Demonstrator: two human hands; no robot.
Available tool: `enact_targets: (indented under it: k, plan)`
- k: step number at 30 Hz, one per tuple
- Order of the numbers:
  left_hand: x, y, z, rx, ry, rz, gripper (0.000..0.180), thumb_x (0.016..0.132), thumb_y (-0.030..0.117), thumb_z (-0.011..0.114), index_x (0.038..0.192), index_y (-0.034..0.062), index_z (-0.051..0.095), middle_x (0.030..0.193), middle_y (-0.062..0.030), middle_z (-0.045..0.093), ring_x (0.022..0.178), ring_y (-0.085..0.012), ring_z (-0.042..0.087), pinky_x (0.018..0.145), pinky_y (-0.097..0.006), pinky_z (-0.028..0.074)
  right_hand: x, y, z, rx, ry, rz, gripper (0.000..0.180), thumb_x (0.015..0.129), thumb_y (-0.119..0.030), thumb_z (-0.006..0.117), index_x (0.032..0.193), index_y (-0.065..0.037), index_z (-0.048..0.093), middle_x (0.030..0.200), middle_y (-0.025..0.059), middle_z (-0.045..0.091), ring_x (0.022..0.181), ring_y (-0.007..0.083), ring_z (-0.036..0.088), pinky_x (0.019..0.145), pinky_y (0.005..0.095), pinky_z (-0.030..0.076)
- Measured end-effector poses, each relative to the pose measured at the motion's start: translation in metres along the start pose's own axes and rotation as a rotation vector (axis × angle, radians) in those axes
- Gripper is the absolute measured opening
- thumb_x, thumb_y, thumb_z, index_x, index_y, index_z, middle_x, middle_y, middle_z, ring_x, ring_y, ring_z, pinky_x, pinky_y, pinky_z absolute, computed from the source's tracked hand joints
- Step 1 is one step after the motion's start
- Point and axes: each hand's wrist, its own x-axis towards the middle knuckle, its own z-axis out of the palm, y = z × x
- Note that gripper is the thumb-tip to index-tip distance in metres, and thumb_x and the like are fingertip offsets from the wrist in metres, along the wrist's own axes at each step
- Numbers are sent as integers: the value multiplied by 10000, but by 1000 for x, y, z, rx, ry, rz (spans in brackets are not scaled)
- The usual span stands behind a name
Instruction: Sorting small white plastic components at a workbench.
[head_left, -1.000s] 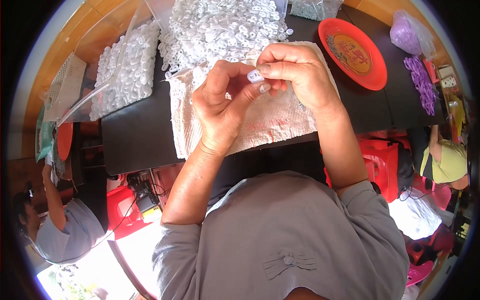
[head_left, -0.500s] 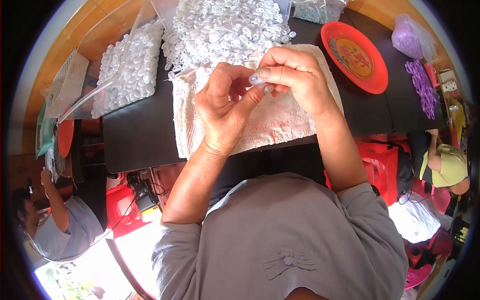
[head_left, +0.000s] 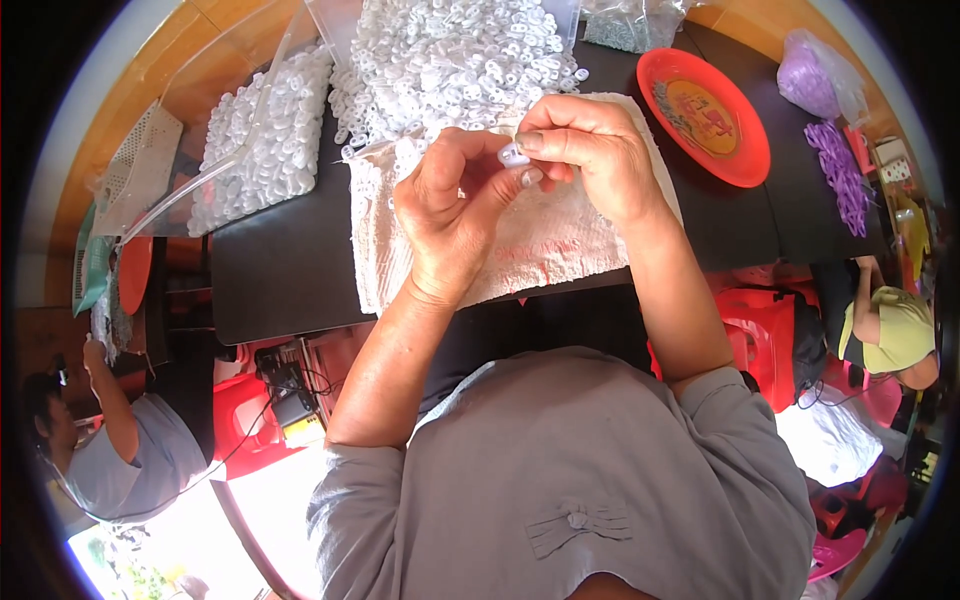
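A small white oval plastic piece (head_left: 512,156) with an opening in its face is pinched above a pale cloth (head_left: 545,270). My left hand (head_left: 447,205) grips it from the left between thumb and curled fingers. From the other side, the thumb and forefinger of my right hand (head_left: 597,165) press on its upper right edge. Fingers partly cover the piece, so I cannot tell if anything smaller is held with it. Just beyond my hands spreads a large heap of similar white pieces (head_left: 450,70), some spilling onto the cloth.
A clear bin (head_left: 255,150) of glossy white pieces stands at the left of the dark table (head_left: 275,290). On the right lie a red plate (head_left: 755,150) with small grey bits, a bag of purple pieces (head_left: 808,85) and a purple chain (head_left: 840,180). Two other people sit at either side.
The white piece has turned slightly between my fingers, and more of its face shows. Both hands keep nearly the same place, and the view has shifted a little.
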Motion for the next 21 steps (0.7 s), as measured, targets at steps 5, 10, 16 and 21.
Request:
enact_targets:
  k: [5, 10, 16, 21]
  plan:
    - [-1, 3, -2, -2, -3, 2, 249, 742, -18, 779, 937, 26, 630, 756, -20, 631, 661, -66, 591, 588, -214, 480, 0, -1, 4, 64, 28, -24, 199, 889, -179, 611, 815, 3, 644, 648, 3, 541, 574, 73, 491, 519, 218, 381]
    - [-2, 16, -9, 1, 65, -61, 253, 738, -65, 763, 950, 5, 645, 774, -17, 633, 673, -68, 586, 599, -208, 484, 7, 4, 8, 99, 157, -82, 195, 897, -171, 625, 816, 5, 644, 608, 3, 520, 539, 91, 498, 511, 223, 337]
    - [52, 76, -64, 45, 377, 278, 186, 739, -71, 750, 909, -68, 674, 830, -98, 689, 678, -115, 635, 646, -229, 562, -17, -16, -15, 45, 303, -242, 170, 894, -136, 646, 802, 7, 638, 607, -7, 517, 535, 77, 478, 519, 217, 338]
    - [133, 77, -196, 802, 345, 189, 228, 775, 119, 787, 964, 22, 704, 782, -18, 664, 623, -78, 567, 547, -219, 464, -31, -8, -43, -238, 291, -203, 81, 873, -83, 667, 854, -11, 635, 751, -13, 593, 633, 51, 494, 582, 215, 407]
